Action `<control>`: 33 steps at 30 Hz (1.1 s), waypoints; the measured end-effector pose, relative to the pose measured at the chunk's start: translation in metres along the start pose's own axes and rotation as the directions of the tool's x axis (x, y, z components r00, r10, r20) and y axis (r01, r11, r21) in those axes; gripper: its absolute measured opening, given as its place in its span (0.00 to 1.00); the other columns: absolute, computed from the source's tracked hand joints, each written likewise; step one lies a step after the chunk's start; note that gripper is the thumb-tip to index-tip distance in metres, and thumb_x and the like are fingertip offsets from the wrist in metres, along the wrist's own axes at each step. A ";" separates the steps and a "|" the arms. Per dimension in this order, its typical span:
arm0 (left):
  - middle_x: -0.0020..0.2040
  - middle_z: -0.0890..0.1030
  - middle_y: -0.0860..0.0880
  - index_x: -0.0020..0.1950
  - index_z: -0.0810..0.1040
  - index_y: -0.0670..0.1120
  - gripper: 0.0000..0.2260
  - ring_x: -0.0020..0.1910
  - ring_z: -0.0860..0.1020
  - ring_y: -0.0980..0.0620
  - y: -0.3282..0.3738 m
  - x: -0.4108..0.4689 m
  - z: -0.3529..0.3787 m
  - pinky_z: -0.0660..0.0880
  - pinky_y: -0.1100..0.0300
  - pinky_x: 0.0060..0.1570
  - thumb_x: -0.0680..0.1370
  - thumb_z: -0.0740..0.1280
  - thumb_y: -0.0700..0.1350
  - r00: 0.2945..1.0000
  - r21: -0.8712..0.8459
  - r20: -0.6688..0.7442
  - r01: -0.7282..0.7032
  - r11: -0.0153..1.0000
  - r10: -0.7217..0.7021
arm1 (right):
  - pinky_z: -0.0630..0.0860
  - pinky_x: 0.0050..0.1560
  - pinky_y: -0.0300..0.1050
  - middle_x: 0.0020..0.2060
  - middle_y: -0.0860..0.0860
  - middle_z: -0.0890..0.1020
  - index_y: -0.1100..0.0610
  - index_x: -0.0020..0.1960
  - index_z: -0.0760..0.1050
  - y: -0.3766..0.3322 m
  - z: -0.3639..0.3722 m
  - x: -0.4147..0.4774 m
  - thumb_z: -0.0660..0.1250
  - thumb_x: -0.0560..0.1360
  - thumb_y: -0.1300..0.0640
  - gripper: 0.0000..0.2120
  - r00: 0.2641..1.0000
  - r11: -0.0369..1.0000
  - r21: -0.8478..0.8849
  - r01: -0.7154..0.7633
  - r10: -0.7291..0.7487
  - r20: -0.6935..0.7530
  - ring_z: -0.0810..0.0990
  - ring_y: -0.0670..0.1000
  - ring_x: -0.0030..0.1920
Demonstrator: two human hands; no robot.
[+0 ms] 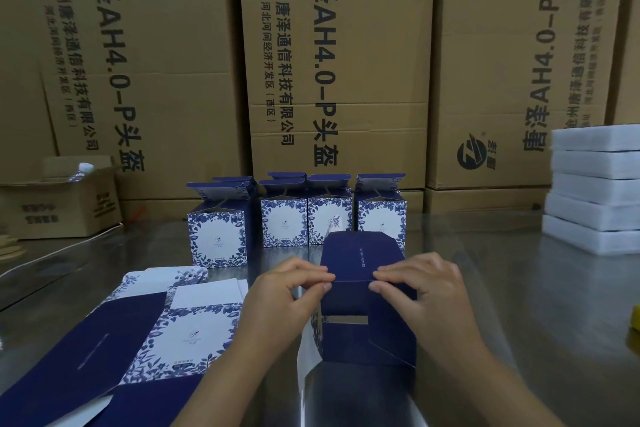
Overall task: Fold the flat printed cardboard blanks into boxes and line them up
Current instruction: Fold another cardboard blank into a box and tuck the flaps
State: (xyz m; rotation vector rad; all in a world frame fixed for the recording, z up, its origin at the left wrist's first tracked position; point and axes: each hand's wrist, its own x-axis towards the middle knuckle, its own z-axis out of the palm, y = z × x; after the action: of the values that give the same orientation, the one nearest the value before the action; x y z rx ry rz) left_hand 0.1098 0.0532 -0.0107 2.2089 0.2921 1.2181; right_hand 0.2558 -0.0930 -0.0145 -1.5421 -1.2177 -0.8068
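The left hand (287,284) and the right hand (422,288) each pinch the near top edge of the dark blue box (360,263), fingers on top and thumb below. The box sits in the middle of the worktop (502,270), close to the person. It is thin card, so it should feel light and bendy, and a hard squeeze may crush it. The folds and corners look like the best places to hold. Flat blanks (156,333) lie just left of it. Finished boxes (218,236) stand in a row behind, near enough to bump. A white foam stack (595,191) sits well away on the right, and big brown cartons (339,62) stand at the back.
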 end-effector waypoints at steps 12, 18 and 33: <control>0.45 0.82 0.63 0.45 0.85 0.54 0.08 0.47 0.79 0.65 -0.007 0.002 -0.002 0.77 0.61 0.49 0.72 0.73 0.41 0.998 0.039 -0.055 -0.021 0.999 0.023 | 0.71 0.56 0.34 0.42 0.35 0.83 0.41 0.41 0.82 0.008 -0.003 -0.001 0.77 0.66 0.60 0.13 0.979 0.953 0.234 -0.195 0.173 0.110 0.77 0.37 0.53; 0.45 0.81 0.65 0.46 0.85 0.54 0.08 0.47 0.78 0.66 -0.008 0.001 -0.001 0.75 0.66 0.49 0.72 0.73 0.41 0.997 0.050 -0.070 -0.027 0.998 0.030 | 0.71 0.54 0.30 0.42 0.34 0.83 0.39 0.40 0.82 0.013 0.002 -0.003 0.77 0.65 0.59 0.14 0.978 0.942 0.265 -0.206 0.190 0.084 0.78 0.39 0.52; 0.49 0.79 0.67 0.49 0.84 0.56 0.07 0.50 0.77 0.67 -0.010 -0.003 0.002 0.76 0.65 0.50 0.75 0.69 0.46 0.994 0.097 -0.103 -0.019 0.995 0.029 | 0.69 0.60 0.29 0.49 0.32 0.81 0.41 0.46 0.81 0.019 0.004 -0.008 0.74 0.69 0.61 0.15 0.966 0.919 0.300 -0.255 0.230 0.118 0.77 0.36 0.56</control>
State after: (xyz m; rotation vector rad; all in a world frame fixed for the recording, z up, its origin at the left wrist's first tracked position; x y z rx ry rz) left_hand 0.1103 0.0588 -0.0196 2.2388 0.3743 1.3613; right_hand 0.2712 -0.0919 -0.0282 -1.4354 -1.1220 -0.3698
